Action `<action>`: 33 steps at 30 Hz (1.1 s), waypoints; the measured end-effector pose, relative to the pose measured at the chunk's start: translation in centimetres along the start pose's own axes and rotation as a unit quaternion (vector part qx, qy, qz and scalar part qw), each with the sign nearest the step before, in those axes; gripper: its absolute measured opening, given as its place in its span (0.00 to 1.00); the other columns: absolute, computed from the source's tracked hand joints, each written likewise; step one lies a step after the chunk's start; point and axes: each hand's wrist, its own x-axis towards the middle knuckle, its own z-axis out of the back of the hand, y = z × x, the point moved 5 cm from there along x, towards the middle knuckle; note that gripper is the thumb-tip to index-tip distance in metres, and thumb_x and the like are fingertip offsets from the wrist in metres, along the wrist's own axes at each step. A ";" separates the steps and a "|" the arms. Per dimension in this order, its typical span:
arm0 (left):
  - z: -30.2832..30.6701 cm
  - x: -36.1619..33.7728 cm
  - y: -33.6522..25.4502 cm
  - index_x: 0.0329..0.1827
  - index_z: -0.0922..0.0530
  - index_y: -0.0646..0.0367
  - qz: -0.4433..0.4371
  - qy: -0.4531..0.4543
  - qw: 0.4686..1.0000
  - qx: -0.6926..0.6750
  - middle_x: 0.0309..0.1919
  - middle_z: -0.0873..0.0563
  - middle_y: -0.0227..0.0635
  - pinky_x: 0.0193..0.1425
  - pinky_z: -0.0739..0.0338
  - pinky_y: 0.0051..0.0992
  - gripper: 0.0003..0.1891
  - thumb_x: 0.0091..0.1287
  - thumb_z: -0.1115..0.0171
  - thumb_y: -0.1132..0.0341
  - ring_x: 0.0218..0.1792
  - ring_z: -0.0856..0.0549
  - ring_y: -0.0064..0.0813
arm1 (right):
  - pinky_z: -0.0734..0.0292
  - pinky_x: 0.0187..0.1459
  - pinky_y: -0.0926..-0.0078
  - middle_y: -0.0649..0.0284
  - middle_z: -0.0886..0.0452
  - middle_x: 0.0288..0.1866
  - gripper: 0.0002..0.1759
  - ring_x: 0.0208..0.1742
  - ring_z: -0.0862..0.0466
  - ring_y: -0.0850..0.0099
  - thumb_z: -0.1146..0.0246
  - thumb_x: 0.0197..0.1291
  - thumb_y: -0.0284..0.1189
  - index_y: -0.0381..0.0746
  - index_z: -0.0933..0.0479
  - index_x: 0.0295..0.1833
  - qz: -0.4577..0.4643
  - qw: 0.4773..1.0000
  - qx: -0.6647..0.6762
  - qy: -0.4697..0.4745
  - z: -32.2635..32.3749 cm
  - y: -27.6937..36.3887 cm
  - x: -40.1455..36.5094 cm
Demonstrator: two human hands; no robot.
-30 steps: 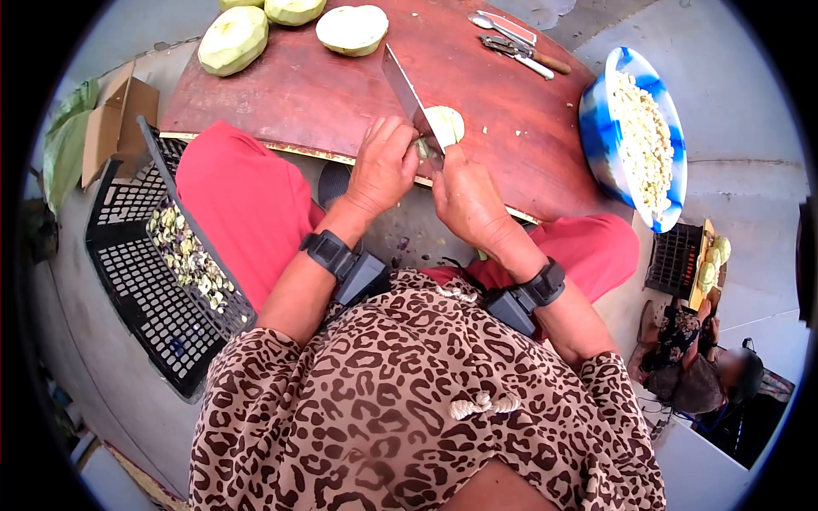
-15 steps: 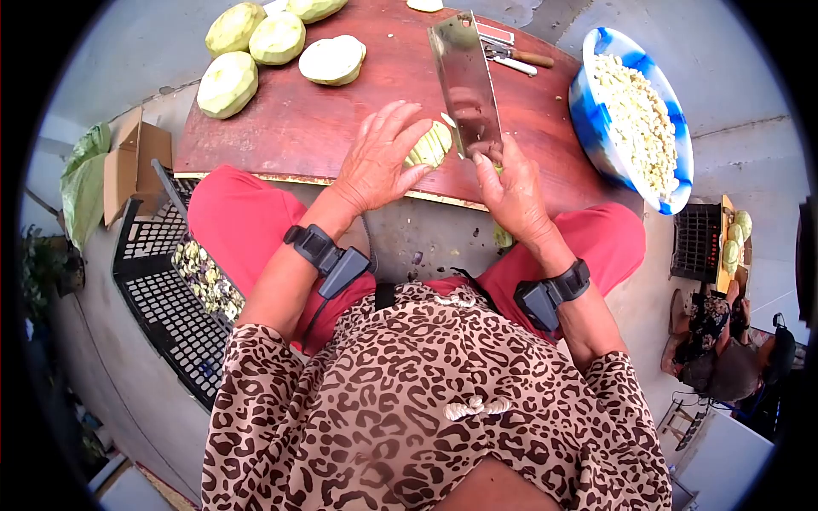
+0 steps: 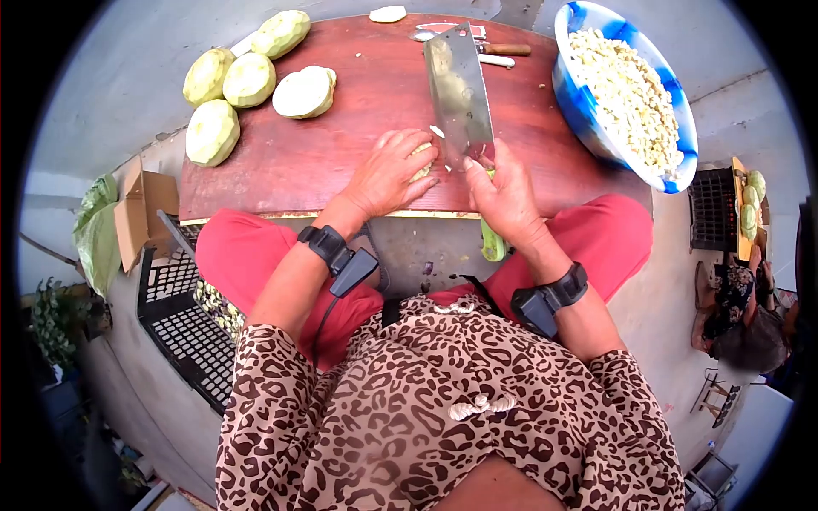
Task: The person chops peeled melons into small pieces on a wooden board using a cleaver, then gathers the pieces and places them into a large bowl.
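My right hand is closed round the green handle of a cleaver. The broad blade stands up from the tabletop, its far end pointing away from me. My left hand is curled over a piece of pale, peeled vegetable near the table's front edge, left of the blade. The fingers cover most of that piece. Small pale scraps lie between it and the cleaver. Farther left sits a cut vegetable half, its white face up. Beside it are several peeled, pale-green round vegetables.
On the right of the red table stands a blue and white basin full of diced pieces. Knives lie at the back. A black crate with peelings is on the floor at left. Another person sits at far right.
My left hand has come down over the vegetable piece, which showed sliced and uncovered before. The cleaver remains in my right hand, just right of it. The whole view has shifted slightly.
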 end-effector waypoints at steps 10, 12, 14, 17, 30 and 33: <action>-0.1 -0.6 -0.8 0.56 0.22 0.59 0.130 -0.062 0.989 0.032 0.58 0.22 0.44 0.66 0.31 0.45 0.22 0.61 0.30 0.61 0.61 0.24 0.48 | 0.24 0.34 0.54 0.43 0.19 0.28 0.11 0.32 0.16 0.45 0.37 0.62 0.28 0.29 0.27 0.42 0.007 0.999 -0.040 -0.004 -0.2 -0.2 0.1; -0.1 -0.7 -0.6 0.56 0.22 0.59 0.171 -0.082 0.980 0.058 0.58 0.22 0.44 0.66 0.32 0.45 0.21 0.62 0.31 0.60 0.61 0.24 0.48 | 0.24 0.35 0.53 0.42 0.19 0.28 0.12 0.33 0.17 0.43 0.37 0.62 0.28 0.29 0.27 0.43 -0.020 0.999 -0.043 0.007 -0.2 0.0 0.0; -0.5 -1.0 -0.1 0.56 0.21 0.59 0.218 -0.106 0.965 0.101 0.58 0.22 0.44 0.66 0.33 0.45 0.21 0.64 0.32 0.58 0.62 0.25 0.48 | 0.24 0.36 0.51 0.42 0.20 0.28 0.13 0.34 0.17 0.41 0.38 0.62 0.29 0.28 0.27 0.43 -0.019 0.999 -0.045 0.010 -0.2 0.5 -0.1; -0.9 -0.4 0.9 0.56 0.21 0.59 0.316 -0.133 0.928 0.147 0.58 0.22 0.44 0.66 0.34 0.46 0.22 0.65 0.33 0.55 0.62 0.26 0.48 | 0.24 0.38 0.49 0.40 0.19 0.29 0.13 0.36 0.17 0.39 0.39 0.63 0.28 0.28 0.27 0.44 0.000 0.998 -0.060 0.009 0.0 1.0 -0.3; 1.6 -0.7 1.6 0.65 0.26 0.59 0.255 -0.028 0.955 0.149 0.68 0.27 0.45 0.71 0.37 0.46 0.36 0.62 0.32 0.43 0.69 0.30 0.50 | 0.22 0.46 0.46 0.34 0.17 0.36 0.14 0.42 0.16 0.38 0.40 0.64 0.27 0.25 0.25 0.46 0.031 0.996 -0.079 0.033 -0.5 1.6 -0.5; 1.8 -0.6 2.2 0.63 0.23 0.59 0.150 -0.034 0.976 0.151 0.68 0.26 0.45 0.72 0.38 0.46 0.32 0.62 0.32 0.45 0.71 0.31 0.50 | 0.22 0.46 0.45 0.33 0.18 0.35 0.13 0.42 0.17 0.37 0.39 0.63 0.27 0.25 0.25 0.45 0.030 0.994 -0.099 0.038 -0.7 1.2 -0.2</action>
